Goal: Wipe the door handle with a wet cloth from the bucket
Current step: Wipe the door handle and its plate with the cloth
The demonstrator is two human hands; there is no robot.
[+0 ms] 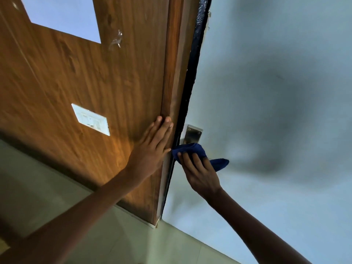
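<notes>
The pale blue door [266, 92] fills the right half of the view. Its metal handle plate [192, 134] sits near the door's dark edge. A dark blue cloth [192, 149] covers the lever just below the plate, so the lever itself is hidden. My right hand [200, 172] presses the cloth over the handle, fingers wrapped on it. My left hand [152, 149] lies flat and open against the wooden frame panel [95, 82], fingertips at its right edge. No bucket is in view.
A white switch plate [91, 119] is set in the wooden panel to the left of my left hand. A black strip [188, 92] runs along the gap between panel and door. Light floor tiles [114, 235] lie below.
</notes>
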